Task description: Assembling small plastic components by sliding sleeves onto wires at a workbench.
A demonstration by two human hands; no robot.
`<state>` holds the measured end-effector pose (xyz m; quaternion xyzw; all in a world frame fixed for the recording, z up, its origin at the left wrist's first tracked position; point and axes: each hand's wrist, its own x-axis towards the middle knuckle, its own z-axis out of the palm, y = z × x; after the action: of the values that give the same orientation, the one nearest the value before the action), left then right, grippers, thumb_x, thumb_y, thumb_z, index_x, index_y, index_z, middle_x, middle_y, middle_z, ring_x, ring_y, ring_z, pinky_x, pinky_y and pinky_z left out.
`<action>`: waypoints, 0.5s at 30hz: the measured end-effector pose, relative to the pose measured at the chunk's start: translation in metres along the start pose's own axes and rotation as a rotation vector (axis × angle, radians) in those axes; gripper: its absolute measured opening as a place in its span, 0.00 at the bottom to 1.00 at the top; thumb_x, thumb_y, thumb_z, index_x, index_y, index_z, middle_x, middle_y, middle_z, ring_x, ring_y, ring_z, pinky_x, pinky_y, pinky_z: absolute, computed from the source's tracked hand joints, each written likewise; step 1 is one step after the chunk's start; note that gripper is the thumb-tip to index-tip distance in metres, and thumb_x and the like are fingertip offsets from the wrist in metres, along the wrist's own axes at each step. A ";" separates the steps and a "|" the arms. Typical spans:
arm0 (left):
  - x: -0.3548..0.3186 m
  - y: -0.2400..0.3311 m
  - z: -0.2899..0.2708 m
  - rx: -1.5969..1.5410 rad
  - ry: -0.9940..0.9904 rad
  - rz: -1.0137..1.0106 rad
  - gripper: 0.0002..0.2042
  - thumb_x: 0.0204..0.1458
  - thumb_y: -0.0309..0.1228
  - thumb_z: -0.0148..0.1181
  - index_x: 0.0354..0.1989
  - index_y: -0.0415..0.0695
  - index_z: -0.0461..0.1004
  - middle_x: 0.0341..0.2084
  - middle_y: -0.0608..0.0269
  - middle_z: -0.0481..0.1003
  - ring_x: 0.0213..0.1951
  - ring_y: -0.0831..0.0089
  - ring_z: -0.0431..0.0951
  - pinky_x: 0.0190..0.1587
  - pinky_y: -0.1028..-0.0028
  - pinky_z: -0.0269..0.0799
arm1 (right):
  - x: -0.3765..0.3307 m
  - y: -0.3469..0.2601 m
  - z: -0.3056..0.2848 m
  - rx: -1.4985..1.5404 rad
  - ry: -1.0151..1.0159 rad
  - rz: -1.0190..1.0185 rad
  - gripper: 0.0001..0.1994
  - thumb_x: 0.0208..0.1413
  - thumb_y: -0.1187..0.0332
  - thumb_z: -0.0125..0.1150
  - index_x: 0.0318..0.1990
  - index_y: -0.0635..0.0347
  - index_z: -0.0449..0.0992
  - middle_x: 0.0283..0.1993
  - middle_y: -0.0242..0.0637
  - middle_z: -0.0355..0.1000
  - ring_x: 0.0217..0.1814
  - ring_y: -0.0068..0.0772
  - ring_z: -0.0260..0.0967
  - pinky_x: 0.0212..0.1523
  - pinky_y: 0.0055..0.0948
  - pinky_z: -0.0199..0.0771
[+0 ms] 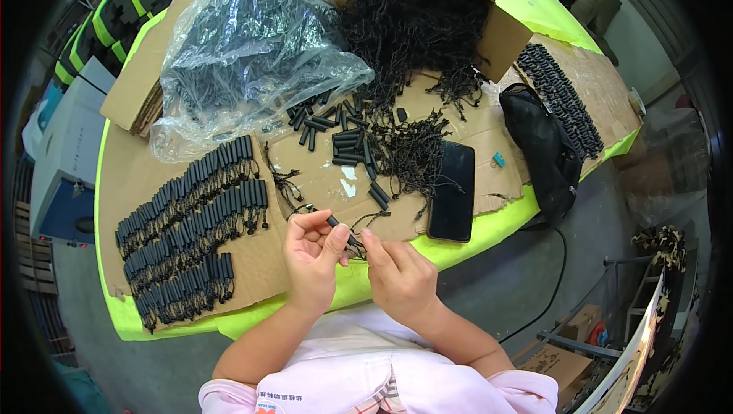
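Close to the table's front edge, my left hand [311, 255] is closed, pinching a short black tube [333, 221] between thumb and fingers. Thin black cord [355, 246] runs from around the tube to my right hand [402, 275], whose thumb and forefinger are pressed together on it. Just beyond my hands lie several loose black tubes [348, 147], beside a tangled pile of knotted black cords [412, 153]. To the left, tubes with cords attached [205, 221] are laid side by side in three slanting rows on cardboard.
A clear plastic bag [252, 55] of dark pieces lies at the far left. Behind the loose tubes is an open cardboard box [507, 36] of black cords. Right of the cord pile are a black phone [452, 194], a black pouch [538, 154] and another row of black pieces [561, 93].
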<state>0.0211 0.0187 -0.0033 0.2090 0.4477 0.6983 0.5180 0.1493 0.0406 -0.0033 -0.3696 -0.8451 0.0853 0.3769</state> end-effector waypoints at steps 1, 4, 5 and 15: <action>-0.002 -0.003 -0.001 0.089 -0.005 0.096 0.13 0.48 0.25 0.59 0.40 0.41 0.63 0.26 0.65 0.68 0.23 0.84 0.66 0.21 0.85 0.65 | -0.001 0.000 0.005 0.005 0.018 0.002 0.23 0.36 0.79 0.58 0.47 0.60 0.71 0.27 0.34 0.68 0.23 0.32 0.66 0.22 0.26 0.68; -0.005 -0.007 -0.001 0.193 0.026 0.236 0.12 0.49 0.24 0.58 0.40 0.41 0.63 0.26 0.66 0.67 0.22 0.84 0.66 0.21 0.85 0.66 | 0.003 -0.007 0.010 0.033 0.032 0.016 0.22 0.37 0.78 0.59 0.47 0.61 0.71 0.27 0.34 0.67 0.23 0.32 0.66 0.22 0.26 0.68; -0.006 -0.008 0.000 0.210 0.063 0.280 0.12 0.49 0.24 0.57 0.40 0.41 0.64 0.25 0.67 0.66 0.21 0.84 0.66 0.20 0.84 0.66 | 0.006 -0.009 0.009 0.058 0.028 0.029 0.20 0.39 0.78 0.59 0.45 0.62 0.72 0.27 0.35 0.68 0.23 0.33 0.67 0.21 0.27 0.68; -0.020 0.074 -0.102 1.227 0.205 0.109 0.08 0.43 0.19 0.57 0.33 0.37 0.70 0.20 0.69 0.65 0.22 0.83 0.63 0.23 0.82 0.59 | 0.014 0.045 0.000 0.105 -0.199 0.246 0.09 0.43 0.68 0.61 0.35 0.55 0.73 0.29 0.35 0.73 0.24 0.34 0.72 0.21 0.30 0.70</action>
<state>-0.0882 -0.0458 0.0105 0.4231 0.8033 0.3558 0.2215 0.1683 0.0826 -0.0148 -0.4397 -0.8211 0.2110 0.2966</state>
